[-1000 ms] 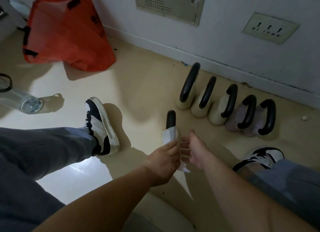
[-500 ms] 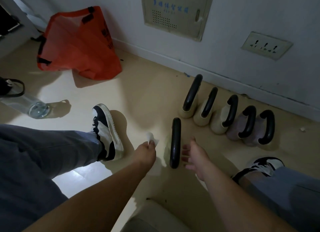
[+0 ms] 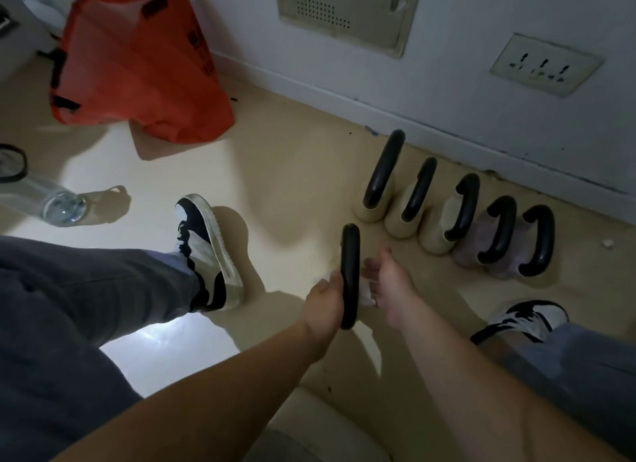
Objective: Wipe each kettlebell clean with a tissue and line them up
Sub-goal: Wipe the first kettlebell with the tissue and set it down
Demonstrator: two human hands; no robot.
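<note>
A kettlebell with a black handle [image 3: 350, 275] stands on the floor in front of me; its body is hidden behind my hands. My left hand [image 3: 323, 305] is at the handle's left side and presses a white tissue [image 3: 367, 295] against it. My right hand [image 3: 390, 287] is just right of the handle, fingers loosely straight, their tips at the tissue that shows there. Behind, several kettlebells stand in a row along the wall: cream ones [image 3: 372, 213] on the left, pale purple ones [image 3: 506, 267] on the right.
An orange bag [image 3: 137, 65] slumps against the wall at the back left. A clear water bottle [image 3: 55, 203] lies on the floor at the left. My shoes [image 3: 206, 255] [image 3: 523, 320] flank the kettlebell. A wall socket [image 3: 545, 67] sits above the row.
My left hand with the tissue has moved right, back onto the handle. My right hand has stayed beside the handle. The view has shifted slightly.
</note>
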